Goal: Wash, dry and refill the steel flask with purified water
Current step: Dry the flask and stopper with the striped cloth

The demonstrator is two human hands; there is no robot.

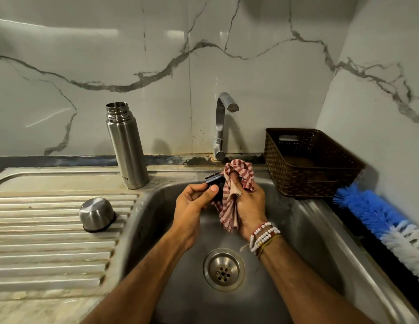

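Here, steel flask (126, 146) stands on drainboard (52, 253) (marble wall (87, 54) behind).

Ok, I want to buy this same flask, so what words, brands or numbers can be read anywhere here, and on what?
"TON": printed sideways near the foot of the flask; it is the end of a longer word whose earlier letters curve out of view.
No other text shows: none on the cap, black stopper, cloth, tap, basket or brush.
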